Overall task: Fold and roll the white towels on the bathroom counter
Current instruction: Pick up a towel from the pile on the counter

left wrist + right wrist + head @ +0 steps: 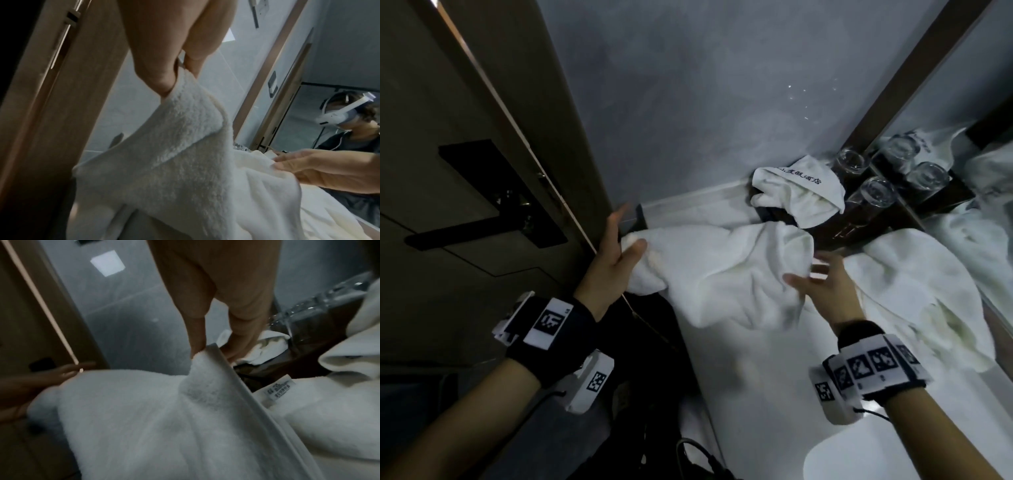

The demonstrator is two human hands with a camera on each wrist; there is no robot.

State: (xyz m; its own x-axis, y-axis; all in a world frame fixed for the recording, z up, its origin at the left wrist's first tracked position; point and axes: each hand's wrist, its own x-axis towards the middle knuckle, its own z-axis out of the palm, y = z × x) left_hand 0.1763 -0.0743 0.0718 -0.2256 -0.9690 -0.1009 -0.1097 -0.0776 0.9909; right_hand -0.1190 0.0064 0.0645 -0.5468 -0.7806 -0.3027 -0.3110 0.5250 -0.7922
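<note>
The person stood at the bathroom counter [750, 394] with one white towel [726, 274] stretched slack between both hands, so the step in hand looked like spreading it out before the first fold. The left hand [616, 253] pinched one end between thumb and fingers at the counter's edge, by the wooden door frame [524, 144]; the right hand [822, 284] pinched the opposite hem, its other fingers loosely spread above the cloth. Next, I judged, both corners needed pulling taut and level so the edges could meet squarely. The head view alone showed another crumpled towel [914, 291] past the right fingers, a lettered hotel towel [798, 188] and upturned drinking glasses [873, 195] beyond. Only the right wrist view showed the hem band gripped and a care label [279, 386] just beside those fingers.
</note>
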